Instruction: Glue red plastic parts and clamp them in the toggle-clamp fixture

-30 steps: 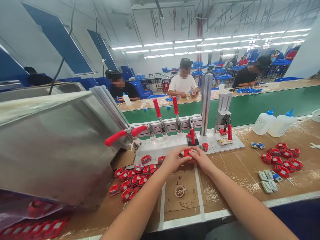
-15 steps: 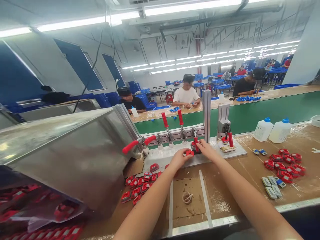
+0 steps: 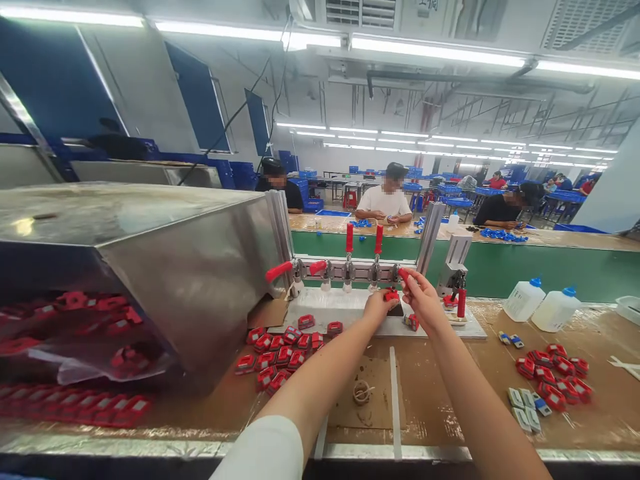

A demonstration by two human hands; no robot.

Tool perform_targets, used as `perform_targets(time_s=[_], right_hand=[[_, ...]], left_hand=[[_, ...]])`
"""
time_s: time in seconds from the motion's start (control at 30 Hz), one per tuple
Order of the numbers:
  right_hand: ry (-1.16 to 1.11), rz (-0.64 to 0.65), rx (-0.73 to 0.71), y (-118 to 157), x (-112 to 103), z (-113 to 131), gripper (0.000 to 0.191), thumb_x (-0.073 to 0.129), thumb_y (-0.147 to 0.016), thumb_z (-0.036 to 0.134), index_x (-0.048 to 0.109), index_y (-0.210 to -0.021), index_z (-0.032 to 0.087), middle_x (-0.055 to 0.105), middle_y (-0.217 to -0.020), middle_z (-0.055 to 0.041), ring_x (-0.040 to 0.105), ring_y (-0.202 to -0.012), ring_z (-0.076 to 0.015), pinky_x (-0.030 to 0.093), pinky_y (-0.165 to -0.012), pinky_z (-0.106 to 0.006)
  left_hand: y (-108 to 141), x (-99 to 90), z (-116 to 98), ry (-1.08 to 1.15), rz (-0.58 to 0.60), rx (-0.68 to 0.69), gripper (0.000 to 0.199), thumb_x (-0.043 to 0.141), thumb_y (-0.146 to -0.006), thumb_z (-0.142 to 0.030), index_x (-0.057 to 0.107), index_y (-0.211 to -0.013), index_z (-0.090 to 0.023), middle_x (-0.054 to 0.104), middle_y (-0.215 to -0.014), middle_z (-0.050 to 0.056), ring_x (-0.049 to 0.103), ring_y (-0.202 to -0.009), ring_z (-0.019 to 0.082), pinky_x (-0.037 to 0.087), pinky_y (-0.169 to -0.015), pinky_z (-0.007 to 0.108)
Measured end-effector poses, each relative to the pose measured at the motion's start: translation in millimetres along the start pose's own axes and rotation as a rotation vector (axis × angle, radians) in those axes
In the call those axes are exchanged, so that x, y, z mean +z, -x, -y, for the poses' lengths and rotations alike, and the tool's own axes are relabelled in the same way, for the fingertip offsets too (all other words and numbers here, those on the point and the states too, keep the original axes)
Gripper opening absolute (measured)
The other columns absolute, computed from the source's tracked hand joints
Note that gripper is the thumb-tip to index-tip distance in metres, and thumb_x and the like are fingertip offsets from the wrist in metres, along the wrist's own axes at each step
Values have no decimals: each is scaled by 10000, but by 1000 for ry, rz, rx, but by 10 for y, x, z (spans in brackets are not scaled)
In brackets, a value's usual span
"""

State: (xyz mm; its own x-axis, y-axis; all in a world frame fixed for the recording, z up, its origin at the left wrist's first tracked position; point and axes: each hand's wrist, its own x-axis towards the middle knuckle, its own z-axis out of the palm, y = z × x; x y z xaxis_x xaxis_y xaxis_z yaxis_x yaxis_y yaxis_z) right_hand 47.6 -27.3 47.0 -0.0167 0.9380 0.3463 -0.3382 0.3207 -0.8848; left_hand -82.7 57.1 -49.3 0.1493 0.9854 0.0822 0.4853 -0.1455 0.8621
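My left hand (image 3: 379, 307) is closed on a small red plastic housing (image 3: 391, 295), at the dark block of the clamp fixture. My right hand (image 3: 423, 298) grips the red handle (image 3: 403, 274) of the rightmost toggle clamp on the metal rail. Just below the right fingers, another red housing (image 3: 411, 322) rests on the white base plate (image 3: 320, 310). To the left along the rail, two red clamp handles (image 3: 349, 238) stand upright and two others (image 3: 279, 271) tilt outward. My fingers partly hide the housing in my left hand.
Several red housings (image 3: 280, 357) lie left of my forearm, and more (image 3: 555, 373) at the right beside grey parts (image 3: 523, 408). A metal box (image 3: 200, 267) bounds the left. A single clamp stand (image 3: 455, 267) and two bottles (image 3: 524, 300) stand right. Co-workers sit across the green divider (image 3: 540, 267).
The right hand has raised the clamp handle from its lowered position. My left hand has brought its housing to the fixture. Another housing now shows below my right hand. The view has shifted.
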Motion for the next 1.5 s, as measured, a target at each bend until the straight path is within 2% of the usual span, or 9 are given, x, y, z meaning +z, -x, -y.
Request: perform_targets(time_s=[0.1, 0.2, 0.3, 0.4, 0.63, 0.83, 1.27, 1.37, 1.5], right_hand=[[15, 26, 28, -38, -13, 37, 548, 769, -801, 597, 631, -1201, 249, 560, -778, 18, 456, -626, -112, 374, -519, -225], [31, 70, 92, -24, -23, 100, 530, 736, -827, 617, 606, -1201, 265, 550, -731, 27, 466, -609, -120, 354, -500, -221], [52, 81, 181, 3, -25, 167, 475, 695, -845, 650, 588, -1111, 271, 512, -661, 42, 462, -573, -129, 321, -468, -212], [95, 101, 226, 27, -46, 195, 450, 694, -847, 647, 560, -1060, 275, 492, -647, 53, 453, -561, -126, 296, -455, -200], [184, 139, 224, 99, -140, 131, 448, 680, -859, 639, 543, -1103, 289, 492, -671, 58, 440, -550, -117, 281, -438, -188], [248, 158, 239, 158, -197, 56, 435, 678, -878, 618, 533, -1114, 282, 533, -687, 52, 461, -579, -120, 314, -444, -176], [353, 176, 173, 224, -357, -366, 417, 637, -909, 627, 523, -1099, 274, 595, -724, 41, 443, -543, -116, 326, -478, -219], [441, 203, 114, 214, -396, -446, 406, 566, -945, 640, 537, -1108, 269, 589, -744, 26, 451, -553, -132, 346, -502, -249], [709, 319, 6, 197, -472, -540, 417, 408, -1023, 616, 581, -1117, 248, 574, -760, -1, 512, -643, -168, 382, -566, -276]], left_hand=[[-55, 13, 27, -44, -15, 25, 470, 690, -919, -417, 649, -1312, -162, 740, -1105, 118, 700, -790, 197, 537, -727, 289], [-108, 16, 29, -94, -7, 65, 445, 670, -929, -397, 651, -1308, -165, 724, -1154, 134, 697, -939, 245, 536, -823, 326], [-153, 17, 18, -134, 10, 108, 425, 672, -923, -397, 661, -1280, -166, 709, -1191, 140, 654, -1110, 285, 503, -958, 365], [-175, 22, 26, -142, 25, 146, 413, 653, -934, -392, 649, -1288, -180, 691, -1250, 136, 623, -1186, 288, 465, -1033, 377], [-201, 6, 144, -98, 20, 199, 461, 629, -952, -375, 591, -1370, -185, 676, -1329, 143, 625, -1203, 287, 456, -1044, 363], [-260, -25, 212, -74, 59, 247, 443, 642, -946, -377, 604, -1352, -205, 713, -1267, 106, 655, -1164, 275, 479, -997, 335], [-251, -102, 195, -133, 119, 232, 441, 593, -966, -420, 568, -1354, -213, 717, -1246, 94, 663, -1146, 273, 489, -981, 341], [-259, -107, 211, -147, 131, 223, 462, 576, -970, -418, 536, -1385, -220, 698, -1295, 92, 647, -1178, 275, 483, -1006, 355], [-286, -91, 237, -159, 136, 211, 470, 569, -970, -400, 529, -1403, -219, 686, -1324, 99, 646, -1188, 278, 482, -1014, 359]])
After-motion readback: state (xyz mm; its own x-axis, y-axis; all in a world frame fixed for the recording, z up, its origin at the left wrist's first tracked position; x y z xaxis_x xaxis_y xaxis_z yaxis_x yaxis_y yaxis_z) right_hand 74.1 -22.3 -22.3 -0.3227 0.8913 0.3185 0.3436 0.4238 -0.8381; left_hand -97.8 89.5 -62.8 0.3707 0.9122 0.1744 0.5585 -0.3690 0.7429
